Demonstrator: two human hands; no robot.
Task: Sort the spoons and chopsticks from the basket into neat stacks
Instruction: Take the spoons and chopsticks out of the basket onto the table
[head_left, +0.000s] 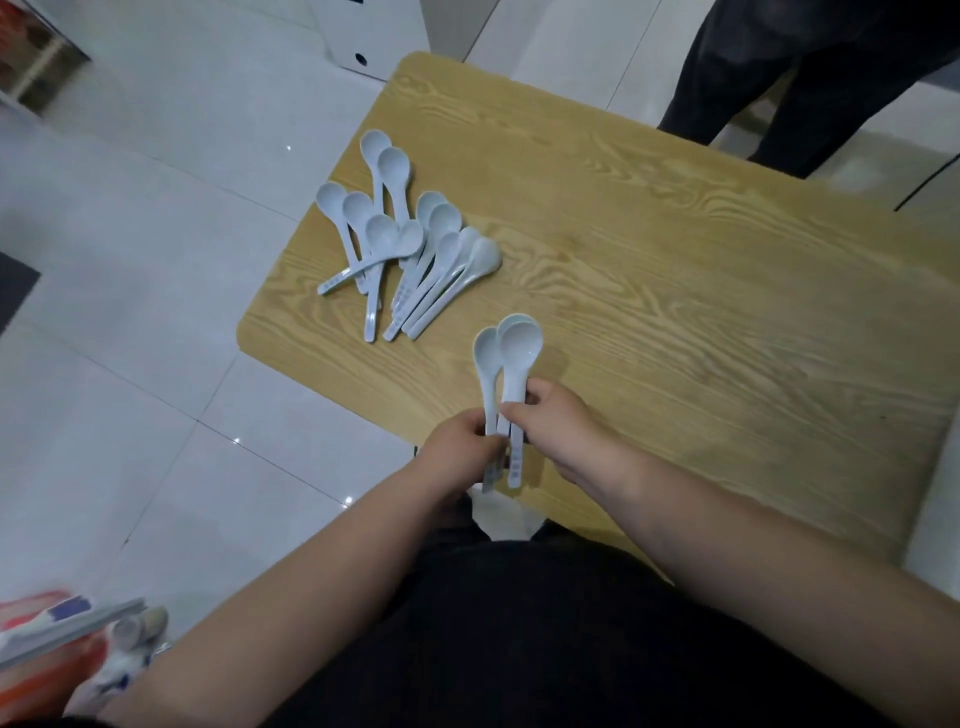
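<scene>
Around the light wood-grain surface (675, 260) there was glossy white tiled floor (156, 364), a white box with a round hole (363, 36) past the far corner, somebody else's dark trouser legs (779, 78) at the far right, and blurry red-and-white clutter (52, 639) down by the left elbow. The left hand (462, 441) and right hand (556, 421) both had their fingers curled tight, pinching the handles of a small bunch of pale blue plastic spoons (519, 345) just above the near edge. The hands covered the handles, so I could only count three bowls there. A loose pile of the same spoons (445, 221) lay crisscrossed near the left edge, roughly eleven bowls.
</scene>
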